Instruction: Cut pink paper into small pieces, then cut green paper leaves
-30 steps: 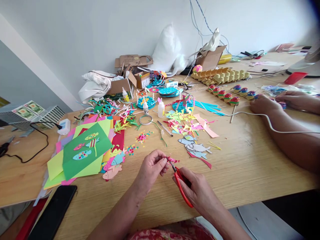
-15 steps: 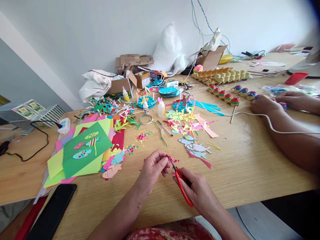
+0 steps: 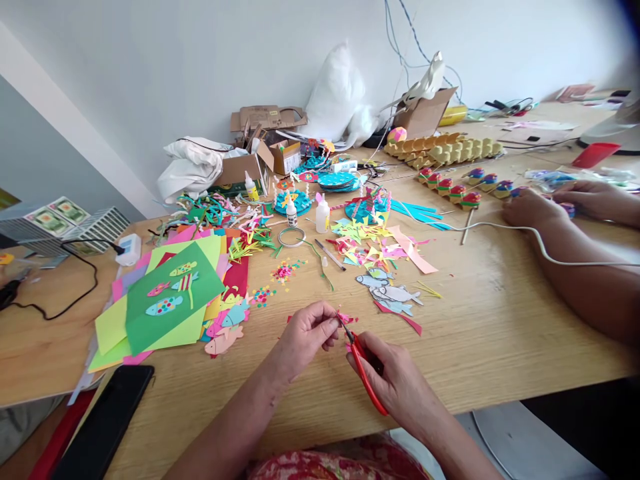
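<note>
My right hand (image 3: pixel 395 373) is wrapped round the red handles of a pair of scissors (image 3: pixel 367 377). The slim dark blades point up and left to the fingertips of my left hand (image 3: pixel 310 333). There the thumb and forefinger pinch a small piece of red paper, almost wholly hidden by the fingers. Pink and red paper scraps (image 3: pixel 347 319) lie on the table just behind the blade tips. Beyond my right hand are several grey-blue paper fish (image 3: pixel 397 295) and a curved red paper strip (image 3: pixel 400 318).
Left lie coloured paper sheets (image 3: pixel 145 317), more paper fish (image 3: pixel 225 340) and a black phone (image 3: pixel 107 420). Glue bottles (image 3: pixel 323 217), a tape ring (image 3: pixel 291 238) and yellow offcuts (image 3: pixel 360 240) lie farther back. At right, another person's hands (image 3: pixel 535 210) work beside painted pieces (image 3: pixel 457 193) and a white cable (image 3: pixel 530 230).
Both hands stay almost in place, the scissors at the left fingertips. A red bit that showed at those fingertips is now hardly visible. The view has shifted very slightly.
</note>
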The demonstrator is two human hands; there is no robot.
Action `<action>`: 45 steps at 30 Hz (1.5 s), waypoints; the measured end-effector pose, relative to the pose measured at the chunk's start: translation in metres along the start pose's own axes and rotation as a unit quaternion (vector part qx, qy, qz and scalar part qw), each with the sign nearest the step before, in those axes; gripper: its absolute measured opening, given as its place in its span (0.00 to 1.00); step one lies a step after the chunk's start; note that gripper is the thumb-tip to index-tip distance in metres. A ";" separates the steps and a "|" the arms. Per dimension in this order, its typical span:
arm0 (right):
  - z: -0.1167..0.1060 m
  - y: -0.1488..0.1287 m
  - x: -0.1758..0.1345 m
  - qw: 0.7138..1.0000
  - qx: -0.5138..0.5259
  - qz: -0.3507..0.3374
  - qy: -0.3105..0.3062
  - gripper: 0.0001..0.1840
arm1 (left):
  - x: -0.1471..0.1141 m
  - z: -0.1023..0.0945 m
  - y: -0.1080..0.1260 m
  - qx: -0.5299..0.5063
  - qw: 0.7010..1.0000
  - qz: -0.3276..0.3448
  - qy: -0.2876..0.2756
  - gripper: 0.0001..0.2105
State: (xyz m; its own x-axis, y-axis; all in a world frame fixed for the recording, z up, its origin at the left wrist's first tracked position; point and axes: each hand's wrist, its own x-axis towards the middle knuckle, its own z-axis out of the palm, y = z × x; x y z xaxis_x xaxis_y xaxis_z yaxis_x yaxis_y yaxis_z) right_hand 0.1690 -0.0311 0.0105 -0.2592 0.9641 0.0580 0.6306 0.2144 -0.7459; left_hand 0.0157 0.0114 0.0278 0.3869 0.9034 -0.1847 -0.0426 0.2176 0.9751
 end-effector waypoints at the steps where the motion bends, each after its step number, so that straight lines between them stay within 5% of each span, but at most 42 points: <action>1: 0.000 0.000 0.000 1.000 -0.002 0.001 -0.003 0.14 | 0.000 -0.001 0.000 0.003 1.000 0.000 -0.006 0.11; 12: -0.002 0.001 -0.003 1.000 -0.012 0.005 -0.007 0.15 | 0.003 -0.007 0.001 0.066 0.997 0.012 -0.041 0.10; 37: 0.001 0.006 -0.002 0.999 -0.002 0.013 -0.037 0.16 | 0.003 -0.007 -0.003 -0.009 0.999 0.003 0.037 0.08; 45: -0.006 0.006 0.007 0.989 0.137 0.051 -0.039 0.14 | 0.005 -0.010 -0.002 0.037 0.998 -0.018 0.041 0.07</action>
State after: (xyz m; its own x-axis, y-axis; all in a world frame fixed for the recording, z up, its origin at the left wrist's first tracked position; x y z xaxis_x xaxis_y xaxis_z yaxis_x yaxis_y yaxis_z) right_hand 0.1753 -0.0220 0.0104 -0.2673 0.9611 -0.0697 0.4375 0.0566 -0.8974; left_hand 0.0084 0.0193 0.0232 0.3111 0.9232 -0.2255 0.0382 0.2250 0.9736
